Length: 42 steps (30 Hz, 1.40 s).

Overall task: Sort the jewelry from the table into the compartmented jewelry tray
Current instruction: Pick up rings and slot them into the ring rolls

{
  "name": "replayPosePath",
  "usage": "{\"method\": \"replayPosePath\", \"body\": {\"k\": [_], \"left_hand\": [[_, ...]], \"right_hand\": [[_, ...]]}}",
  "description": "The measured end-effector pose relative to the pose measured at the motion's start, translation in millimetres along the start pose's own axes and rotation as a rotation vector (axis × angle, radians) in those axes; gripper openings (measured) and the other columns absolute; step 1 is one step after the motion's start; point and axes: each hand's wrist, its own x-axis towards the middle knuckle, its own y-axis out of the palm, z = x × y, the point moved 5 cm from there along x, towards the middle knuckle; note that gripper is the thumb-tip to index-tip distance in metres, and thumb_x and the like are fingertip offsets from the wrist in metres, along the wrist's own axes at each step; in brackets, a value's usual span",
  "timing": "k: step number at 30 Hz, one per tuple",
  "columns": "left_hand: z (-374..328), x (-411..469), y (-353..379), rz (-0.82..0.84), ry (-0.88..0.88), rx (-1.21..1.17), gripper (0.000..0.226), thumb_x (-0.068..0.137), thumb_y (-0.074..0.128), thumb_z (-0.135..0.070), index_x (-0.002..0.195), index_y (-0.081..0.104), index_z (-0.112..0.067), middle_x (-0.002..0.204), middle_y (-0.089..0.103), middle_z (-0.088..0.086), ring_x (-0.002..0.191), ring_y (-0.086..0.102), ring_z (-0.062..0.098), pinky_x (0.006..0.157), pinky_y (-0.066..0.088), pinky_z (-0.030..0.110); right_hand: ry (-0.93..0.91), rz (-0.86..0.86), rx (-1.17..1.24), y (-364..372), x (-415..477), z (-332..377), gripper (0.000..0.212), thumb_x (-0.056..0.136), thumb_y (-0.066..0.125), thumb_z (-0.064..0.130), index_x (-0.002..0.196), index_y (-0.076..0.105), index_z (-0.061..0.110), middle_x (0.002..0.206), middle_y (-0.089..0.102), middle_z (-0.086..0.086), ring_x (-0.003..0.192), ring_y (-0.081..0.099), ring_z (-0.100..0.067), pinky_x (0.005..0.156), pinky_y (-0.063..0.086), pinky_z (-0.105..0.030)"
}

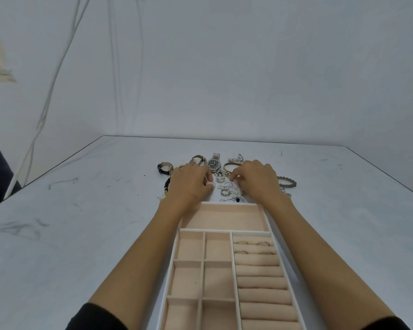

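Head view put both hands at the far end of the jewelry tray [225,204], bent over the pile of jewelry [227,188] on the bench [100,210]. The main risk looked to be the tangle itself: small silver rings and fine chains lay heaped and touching, so lifting one piece could have dragged a neighbour along and dropped it back on the bench. A thin ring pinched lightly might also have slipped on its way over the tray's rim and landed in the wrong compartment, since the large far compartment lay between the pile and the ring rolls [258,259], where four rings [242,242] sat in the two farthest slots. The left hand [188,184] had its fingers [208,177] curled at the pile's left margin, tips just beside a thin loop; the right hand [258,181] had its fingers [234,179] curled down onto the pile's right side. Whether either hand actually gripped a piece could not be told. The pile lay between the two hands, just beyond the tray, with a silver watch [214,163] and a bangle [231,165] behind it.
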Motion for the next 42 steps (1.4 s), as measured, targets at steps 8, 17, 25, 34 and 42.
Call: {"method": "replayPosePath", "body": {"k": [8,17,25,34,42], "left_hand": [[-1.0,-0.7,-1.0,0.014,-0.010,-0.004,0.013,0.084,0.061,-0.029,0.096,0.061,-0.025,0.096,0.065,-0.007,0.102,0.055,0.016,0.080,0.036,0.032],[-0.8,-0.6,-0.3,0.018,-0.004,-0.003,0.013,0.085,0.061,-0.029,0.097,0.061,-0.025,0.095,0.066,-0.007,0.102,0.055,0.016,0.081,0.037,0.033],[-1.3,-0.7,-0.3,0.015,-0.003,-0.005,0.013,0.085,0.062,-0.028,0.096,0.062,-0.024,0.096,0.066,-0.005,0.101,0.055,0.017,0.081,0.037,0.033],[-2.8,-1.3,-1.4,0.004,0.010,0.002,0.011,0.085,0.061,-0.029,0.096,0.061,-0.024,0.096,0.066,-0.005,0.100,0.056,0.017,0.077,0.034,0.031],[-3.7,-1.2,-1.8,0.006,0.014,0.009,0.012,0.085,0.061,-0.029,0.097,0.062,-0.024,0.097,0.066,-0.005,0.102,0.055,0.017,0.077,0.033,0.031]], "right_hand": [[-0.030,0.024,0.065,-0.8,0.4,4.8,0.016,0.090,0.063,0.029,0.103,0.071,0.035,0.107,0.058,-0.001,0.110,0.048,-0.022,0.091,0.036,-0.037],[-0.080,0.085,0.077,-0.2,0.1,10.5,0.026,0.091,0.061,0.021,0.111,0.068,0.038,0.123,0.054,-0.002,0.119,0.047,-0.022,0.092,0.038,-0.037],[-0.081,0.036,0.163,2.5,1.8,12.2,0.030,0.084,0.058,0.005,0.107,0.060,0.024,0.109,0.061,0.002,0.105,0.054,-0.020,0.078,0.038,-0.031],[-0.046,-0.003,0.217,8.1,3.8,11.3,0.024,0.087,0.062,0.015,0.108,0.062,0.027,0.098,0.068,0.009,0.096,0.059,-0.016,0.074,0.035,-0.027],[-0.082,0.034,0.250,9.6,4.3,14.0,0.024,0.088,0.063,0.015,0.108,0.063,0.027,0.101,0.068,0.010,0.103,0.054,-0.016,0.081,0.041,-0.033]]}}
